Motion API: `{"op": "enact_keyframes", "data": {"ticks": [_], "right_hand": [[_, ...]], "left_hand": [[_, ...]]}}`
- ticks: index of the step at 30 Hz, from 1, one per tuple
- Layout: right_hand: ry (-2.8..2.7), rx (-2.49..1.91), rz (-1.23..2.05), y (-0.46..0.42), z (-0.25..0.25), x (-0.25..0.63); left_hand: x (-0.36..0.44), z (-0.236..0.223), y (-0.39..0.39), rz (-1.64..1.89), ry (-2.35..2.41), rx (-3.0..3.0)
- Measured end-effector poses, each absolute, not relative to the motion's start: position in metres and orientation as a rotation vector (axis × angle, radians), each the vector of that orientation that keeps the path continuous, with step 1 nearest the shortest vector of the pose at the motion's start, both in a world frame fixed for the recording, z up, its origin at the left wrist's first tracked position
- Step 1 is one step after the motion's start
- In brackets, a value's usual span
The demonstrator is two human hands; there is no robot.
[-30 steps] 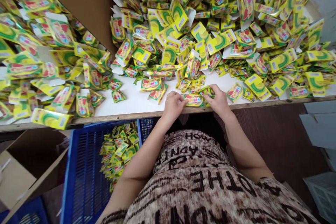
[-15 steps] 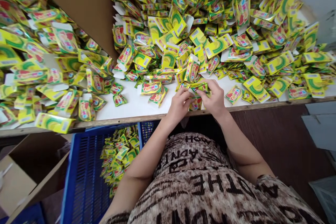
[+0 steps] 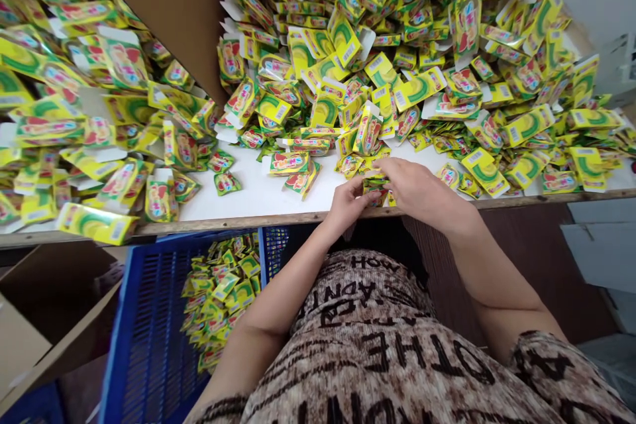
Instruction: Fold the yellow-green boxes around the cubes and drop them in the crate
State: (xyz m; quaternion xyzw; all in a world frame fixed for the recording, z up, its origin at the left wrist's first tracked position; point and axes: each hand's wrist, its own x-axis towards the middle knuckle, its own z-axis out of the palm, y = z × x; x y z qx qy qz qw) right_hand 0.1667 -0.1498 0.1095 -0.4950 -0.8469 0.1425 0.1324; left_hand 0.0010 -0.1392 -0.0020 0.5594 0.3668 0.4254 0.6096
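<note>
My left hand [image 3: 349,203] is at the table's front edge, its fingers and thumb closed round a small yellow-green candy box [image 3: 376,181]. From the right my right hand [image 3: 421,191] reaches over this box, its fingers bent down on the top end and partly covering it. Whether a small packet is also between the right fingers I cannot make out. Just beyond the hands lie a few small packets [image 3: 349,164]. To their left two similar boxes [image 3: 289,163] rest on the white tabletop [image 3: 248,189].
Heaps of small candy boxes [image 3: 342,40] cover the back of the table. A brown cardboard panel [image 3: 163,0] divides off another heap [image 3: 119,66] on the left. Below stands a blue crate [image 3: 144,318] beside packets [image 3: 223,298]. An open carton [image 3: 44,305] is at lower left.
My right hand has turned and now reaches over the top of the box, with its back showing more. My left hand has shifted slightly, still at the box. The view has moved a little.
</note>
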Motion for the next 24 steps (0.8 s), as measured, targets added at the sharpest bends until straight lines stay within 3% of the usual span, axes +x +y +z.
{"op": "enact_keyframes", "data": {"ticks": [7,10,17,20,24], "right_hand": [[-2.473,-1.333,0.362,-0.141,0.085,0.182],[-2.295,-1.280,0.551,-0.148,0.072,0.190],[-1.113,-1.343,1.198,-0.164,0.034,0.177],[-1.116,-1.263,1.358,-0.159,0.028,0.168],[-1.254,-1.227,1.308,-0.147,0.029,0.166]], "left_hand": [[0.000,-0.008,-0.138,0.966,0.832,1.282],[0.000,-0.007,-0.137,0.959,0.860,1.331],[-0.012,0.007,-0.139,0.864,0.809,1.221],[-0.016,0.011,-0.138,0.853,0.758,1.073],[-0.011,0.010,-0.129,0.974,0.871,0.979]]}}
